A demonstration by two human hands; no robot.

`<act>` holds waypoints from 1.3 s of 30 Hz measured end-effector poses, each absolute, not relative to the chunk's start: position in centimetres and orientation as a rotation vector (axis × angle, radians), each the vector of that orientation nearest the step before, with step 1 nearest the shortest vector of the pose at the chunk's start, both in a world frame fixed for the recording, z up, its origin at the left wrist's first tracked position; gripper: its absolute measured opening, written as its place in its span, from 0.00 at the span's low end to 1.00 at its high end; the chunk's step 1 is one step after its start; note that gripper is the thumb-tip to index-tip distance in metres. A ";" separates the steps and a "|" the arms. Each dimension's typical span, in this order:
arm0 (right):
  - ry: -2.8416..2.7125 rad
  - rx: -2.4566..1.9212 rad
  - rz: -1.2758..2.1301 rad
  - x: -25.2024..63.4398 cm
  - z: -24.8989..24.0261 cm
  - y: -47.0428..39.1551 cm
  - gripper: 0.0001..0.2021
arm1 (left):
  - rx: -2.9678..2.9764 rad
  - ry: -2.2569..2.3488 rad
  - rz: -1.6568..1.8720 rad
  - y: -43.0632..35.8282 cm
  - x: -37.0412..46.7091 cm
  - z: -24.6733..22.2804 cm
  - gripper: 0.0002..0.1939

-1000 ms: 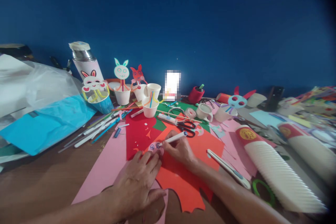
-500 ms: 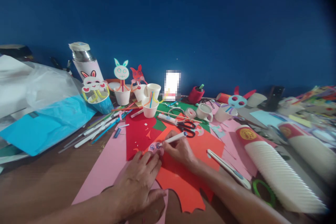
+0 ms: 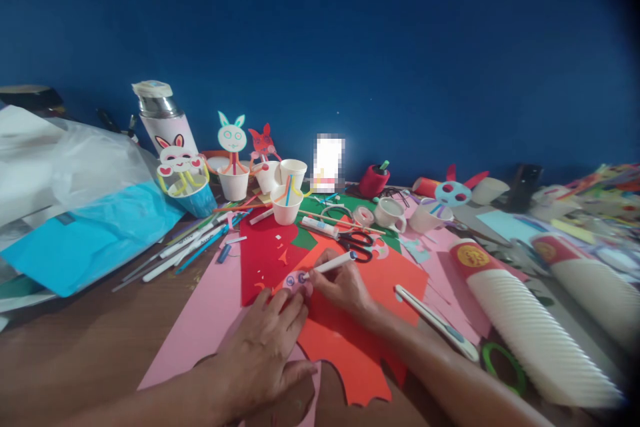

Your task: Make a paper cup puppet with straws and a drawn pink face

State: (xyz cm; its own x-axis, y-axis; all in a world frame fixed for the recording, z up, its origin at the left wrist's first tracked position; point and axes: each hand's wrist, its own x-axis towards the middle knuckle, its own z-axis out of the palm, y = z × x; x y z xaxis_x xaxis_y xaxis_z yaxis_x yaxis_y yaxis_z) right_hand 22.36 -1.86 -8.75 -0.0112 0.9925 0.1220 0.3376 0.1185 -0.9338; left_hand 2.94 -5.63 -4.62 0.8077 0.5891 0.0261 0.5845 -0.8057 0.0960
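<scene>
- Right grip closed around a pen, apparently drawing on the paper face.
- Left grip, spread flat, touches that face's near edge.
- Next stroke probably needs it steady.

I can't read a word: dark lettering on white pens beyond the left hand is too small; the gold emblem on the red wrapper right of the right hand is blurred.

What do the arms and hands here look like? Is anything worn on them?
Human ones: the left hand and right hand are bare, without gloves. Both forearms show no sleeves, and no watch, bracelet or cables are visible.
</scene>
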 end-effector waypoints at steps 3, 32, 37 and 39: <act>-1.517 -1.367 0.925 22.3 -8.7 -1.9 0.06 | 2.905 0.949 0.088 -5.6 3.1 -4.5 0.36; -1.566 -1.387 0.893 22.3 -8.3 -1.9 0.05 | 2.954 0.934 0.098 -5.5 2.9 -5.1 0.34; -1.579 -1.393 0.877 22.2 -8.3 -1.9 0.04 | 2.948 0.937 0.098 -5.6 2.9 -4.9 0.36; -1.585 -1.387 0.869 22.2 -8.2 -1.9 0.04 | 2.948 0.933 0.090 -5.6 3.0 -4.7 0.37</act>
